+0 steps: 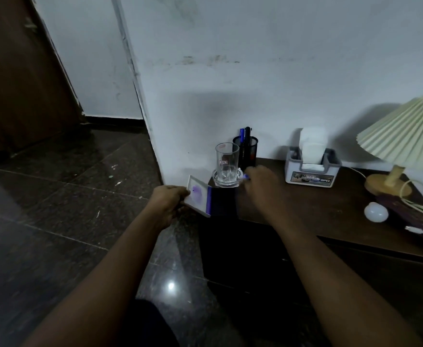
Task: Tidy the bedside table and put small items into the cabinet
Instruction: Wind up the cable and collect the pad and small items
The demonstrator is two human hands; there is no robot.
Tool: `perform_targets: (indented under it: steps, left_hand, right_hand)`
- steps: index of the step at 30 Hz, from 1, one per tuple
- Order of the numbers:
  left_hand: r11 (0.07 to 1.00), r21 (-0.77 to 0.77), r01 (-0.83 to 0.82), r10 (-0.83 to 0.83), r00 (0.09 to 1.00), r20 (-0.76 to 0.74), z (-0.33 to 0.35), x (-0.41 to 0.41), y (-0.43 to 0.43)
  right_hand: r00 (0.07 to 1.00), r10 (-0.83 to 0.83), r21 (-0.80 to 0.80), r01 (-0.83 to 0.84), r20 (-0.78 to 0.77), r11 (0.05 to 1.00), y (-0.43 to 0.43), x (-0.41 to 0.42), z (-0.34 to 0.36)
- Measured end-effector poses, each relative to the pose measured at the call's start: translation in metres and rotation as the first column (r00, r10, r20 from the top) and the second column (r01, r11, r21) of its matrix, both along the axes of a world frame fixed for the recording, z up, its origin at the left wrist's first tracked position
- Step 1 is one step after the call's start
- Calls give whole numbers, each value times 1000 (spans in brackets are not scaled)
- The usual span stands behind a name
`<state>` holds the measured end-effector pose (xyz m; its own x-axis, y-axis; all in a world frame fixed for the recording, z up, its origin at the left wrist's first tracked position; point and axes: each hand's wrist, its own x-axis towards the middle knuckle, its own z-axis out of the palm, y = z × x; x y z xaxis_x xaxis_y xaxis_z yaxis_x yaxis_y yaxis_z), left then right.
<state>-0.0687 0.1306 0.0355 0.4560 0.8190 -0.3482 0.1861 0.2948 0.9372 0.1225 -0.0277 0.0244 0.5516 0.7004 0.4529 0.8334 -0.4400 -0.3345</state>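
My left hand (170, 200) grips a small white box with a purple mark and a blue edge (198, 196), held at the left corner of the dark wooden bedside table (305, 204). My right hand (260, 186) is curled over the tabletop just right of a clear glass (227, 162), and a blue tip, probably a pen (246, 177), shows at its fingertips. Behind the glass stands a black mesh pen holder (248, 149) with pens in it. The cabinet front (255, 259) below the tabletop is dark and hard to make out.
A grey tissue box (310, 169) stands mid-table against the wall. At the right are a pleated lamp (403, 144), a white bulb (376, 212), a purple object with a white cable (416, 219). Dark tiled floor (67, 209) lies to the left.
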Motion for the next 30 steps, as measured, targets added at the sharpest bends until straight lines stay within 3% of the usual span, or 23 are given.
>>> perform_targets:
  steps: [4,10,15,17,19,21,23,25,27,30]
  left_hand:
    - [988,107,107,-108,994,-1,10,14,-16]
    - [916,327,233,-199,971,-134,12,41,-48]
    - [763,562,318,-238,948,-213,12,68,-94]
    - [655,632,414,-300,910,-285,8,80,-109]
    - [444,707,550,-333,834,-440,5,92,-119]
    - [247,691,679,-350,728,-589,2,101,-122]
    - [124,622,773,-356,620,-699,-2,105,-118]
    - [91,575,813,-355,566,-744,-5,108,-110]
    - [104,586,803,-328,584,-742,-9,109,-103]
    - [183,551,814,-199,579,-791,-12,108,-94]
  right_hand:
    - [991,-101,-202,82,-87,976,-51,39,4]
    - [985,-39,-326,-17,-165,945,-91,46,5]
    - [991,-20,-284,-19,-133,959,-121,54,10]
    - [989,-35,-212,4,-144,977,-134,57,11]
    - [989,-44,-167,20,-144,986,-145,61,11]
    - [989,-35,-117,18,-145,993,-151,64,11]
    - [991,-14,-79,3,-133,997,-156,64,10]
    - [993,6,-68,-14,-116,998,-159,66,8]
    - [994,8,-63,-15,-106,998,-162,67,5]
    - [995,7,-27,-10,-96,1000,-162,67,1]
